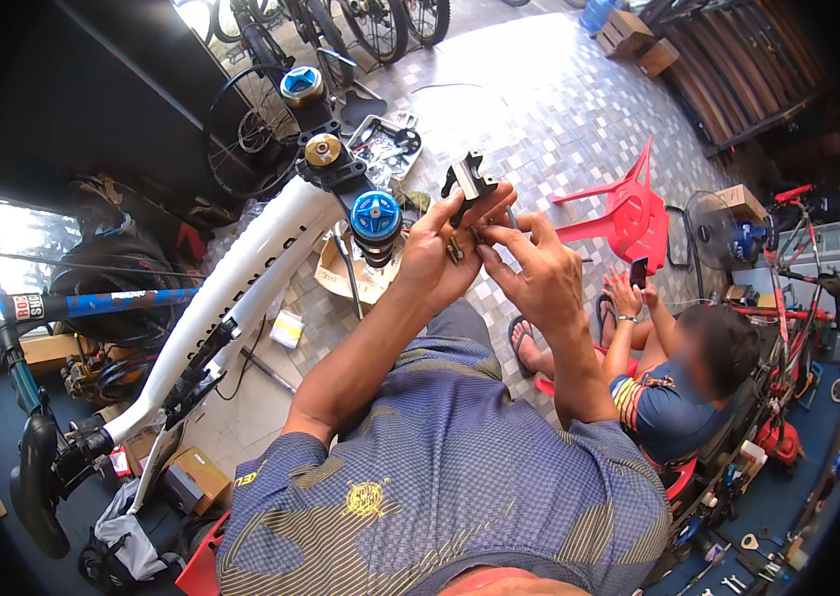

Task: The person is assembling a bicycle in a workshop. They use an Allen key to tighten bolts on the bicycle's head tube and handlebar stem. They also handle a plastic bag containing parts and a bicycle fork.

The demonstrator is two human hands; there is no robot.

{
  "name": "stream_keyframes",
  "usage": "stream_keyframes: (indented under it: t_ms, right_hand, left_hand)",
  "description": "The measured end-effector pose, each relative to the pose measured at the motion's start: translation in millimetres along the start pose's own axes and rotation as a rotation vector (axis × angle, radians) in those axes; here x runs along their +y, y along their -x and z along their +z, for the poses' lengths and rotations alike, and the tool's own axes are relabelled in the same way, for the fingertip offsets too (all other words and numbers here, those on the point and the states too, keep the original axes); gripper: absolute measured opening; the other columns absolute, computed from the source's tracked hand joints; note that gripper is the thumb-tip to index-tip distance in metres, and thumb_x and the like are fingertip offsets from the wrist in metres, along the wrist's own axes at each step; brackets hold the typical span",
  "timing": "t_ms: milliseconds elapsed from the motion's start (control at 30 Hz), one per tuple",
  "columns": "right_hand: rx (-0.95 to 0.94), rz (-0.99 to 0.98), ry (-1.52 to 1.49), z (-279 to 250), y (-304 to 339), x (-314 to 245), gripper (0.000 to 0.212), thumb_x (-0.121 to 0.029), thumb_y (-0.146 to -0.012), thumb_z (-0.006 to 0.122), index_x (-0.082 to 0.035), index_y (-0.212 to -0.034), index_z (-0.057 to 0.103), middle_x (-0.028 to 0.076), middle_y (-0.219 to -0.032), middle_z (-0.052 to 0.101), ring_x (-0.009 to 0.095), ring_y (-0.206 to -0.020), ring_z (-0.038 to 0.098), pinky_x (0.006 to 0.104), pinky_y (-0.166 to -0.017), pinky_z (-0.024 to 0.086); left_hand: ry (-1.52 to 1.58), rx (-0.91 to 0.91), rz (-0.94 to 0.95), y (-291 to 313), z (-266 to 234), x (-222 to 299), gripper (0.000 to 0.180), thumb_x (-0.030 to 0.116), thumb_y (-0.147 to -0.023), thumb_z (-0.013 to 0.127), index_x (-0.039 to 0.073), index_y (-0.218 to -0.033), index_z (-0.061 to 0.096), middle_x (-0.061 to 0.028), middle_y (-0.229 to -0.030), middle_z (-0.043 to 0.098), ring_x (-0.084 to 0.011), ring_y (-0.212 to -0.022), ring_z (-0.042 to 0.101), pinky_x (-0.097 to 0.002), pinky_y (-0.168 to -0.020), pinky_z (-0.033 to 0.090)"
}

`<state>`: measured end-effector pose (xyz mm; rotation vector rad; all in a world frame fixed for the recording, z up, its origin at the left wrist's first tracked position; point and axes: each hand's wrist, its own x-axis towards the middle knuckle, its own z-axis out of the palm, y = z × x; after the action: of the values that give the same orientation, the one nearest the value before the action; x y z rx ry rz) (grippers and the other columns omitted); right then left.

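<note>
In front of my chest, my left hand (437, 246) grips a black bicycle stem (470, 181) between thumb and fingers, its clamp end pointing up and away. Small metal bolts (456, 248) lie against that same palm. My right hand (542, 270) meets it from the right, thumb and forefinger pinched together at the left palm. What sits between those fingertips is too small to make out. Just left of the hands stands a white bicycle frame (241, 283) with a dual-crown fork, whose blue top cap (376, 215) is closest to my left wrist.
Beyond the fork, a tray (406, 159) holds small parts; an open cardboard box (332, 276) is on the floor below it. A red plastic chair (628, 214) stands ahead right. A seated person (683, 387) holds a phone at my right. Tools (738, 556) lie at lower right.
</note>
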<state>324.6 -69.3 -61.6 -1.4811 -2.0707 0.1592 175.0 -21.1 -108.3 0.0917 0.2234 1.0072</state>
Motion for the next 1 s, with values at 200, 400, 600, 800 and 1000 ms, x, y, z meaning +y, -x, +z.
stream_keyframes:
  t_ms: [200,400,600,800,1000]
  right_hand:
    - [-0.103,0.004,-0.002,-2.9,-4.2,2.9,0.022,-0.022,-0.084,0.078,-0.017,-0.105,0.076,0.006,-0.100,0.065,0.026,-0.073,0.069,0.0390,-0.061,0.055]
    - [-0.101,0.041,-0.272,0.2,-11.8,8.8,0.020,-0.018,-0.083,0.076,-0.011,-0.101,0.073,0.007,-0.102,0.066,0.029,-0.081,0.071,0.0399,-0.072,0.057]
    - [0.023,0.202,-0.548,-11.7,-5.6,8.9,0.013,-0.004,-0.082,0.075,-0.004,-0.093,0.067,0.000,-0.077,0.060,0.008,-0.065,0.057,0.0268,-0.057,0.045]
    - [0.221,0.250,-0.560,-45.9,-24.8,18.6,0.010,-0.001,-0.088,0.072,-0.005,-0.096,0.070,-0.008,-0.079,0.060,-0.004,-0.061,0.040,0.0163,-0.051,0.030]
    - [0.049,-0.093,-0.253,-51.7,-59.3,8.3,0.018,-0.007,-0.085,0.076,-0.006,-0.103,0.074,0.010,-0.090,0.070,0.026,-0.078,0.069,0.0365,-0.068,0.053]
  left_hand:
    - [-0.060,-0.068,-0.032,6.4,1.7,-0.5,0.051,0.031,-0.108,0.037,-0.003,-0.144,0.047,-0.0177,-0.142,0.059,-0.0290,-0.140,0.046,-0.0426,-0.118,0.034]
    - [-0.184,-0.084,-0.011,5.7,-3.1,-3.7,0.051,0.034,-0.108,0.039,-0.001,-0.143,0.049,-0.0169,-0.142,0.059,-0.0270,-0.129,0.056,-0.0410,-0.109,0.044]
    - [-0.145,0.085,0.037,7.4,5.7,-3.7,0.034,0.028,-0.106,0.049,0.003,-0.127,0.057,-0.0206,-0.123,0.068,-0.0230,-0.099,0.069,-0.0339,-0.081,0.056]
    - [-0.495,0.104,0.094,8.4,-3.6,-6.3,0.017,0.018,-0.103,0.059,0.002,-0.110,0.058,-0.0086,-0.077,0.064,-0.0072,-0.039,0.042,-0.0228,-0.038,0.032]
    - [-0.824,0.143,0.103,12.6,1.5,-13.3,0.027,0.019,-0.103,0.062,-0.002,-0.119,0.065,0.0031,-0.067,0.057,-0.0004,-0.047,0.041,-0.0201,-0.041,0.030]
